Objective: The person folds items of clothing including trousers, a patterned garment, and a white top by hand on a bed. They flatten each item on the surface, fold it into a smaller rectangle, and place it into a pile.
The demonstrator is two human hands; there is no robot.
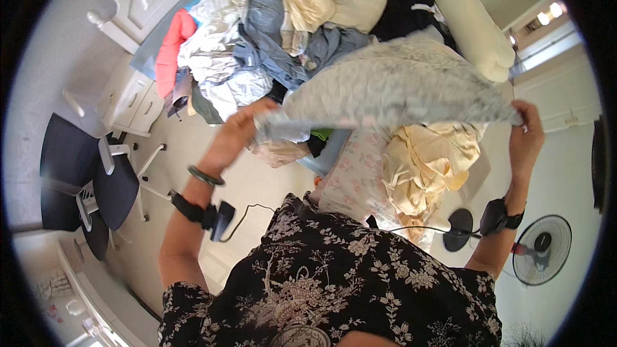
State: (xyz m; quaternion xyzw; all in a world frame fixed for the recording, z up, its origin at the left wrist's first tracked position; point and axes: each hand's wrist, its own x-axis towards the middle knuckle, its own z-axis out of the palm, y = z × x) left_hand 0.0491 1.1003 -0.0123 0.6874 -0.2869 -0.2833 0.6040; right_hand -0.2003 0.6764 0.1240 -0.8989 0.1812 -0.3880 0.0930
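Observation:
My left hand [243, 123] and my right hand [528, 123] are shut on opposite ends of a grey-and-white patterned cloth [395, 86]. The cloth is stretched between them and billows over the bed, blurred by motion. Its exact kind cannot be told. Below its right half lies a crumpled cream-yellow cloth [429, 164], beside a white cloth with a pink print [356, 173]. Beyond my left hand, white crumpled fabric [217, 48] and blue-grey fabric [270, 48] are heaped on the bed, with a coral-red padded item [171, 53] at the edge.
A white bedside cabinet [137, 106] and a dark office chair [115, 188] on castors stand at the left. An electric fan [542, 250] is at the lower right. A long cream bolster [477, 29] lies at the bed's far right. Cables run from both wrist devices.

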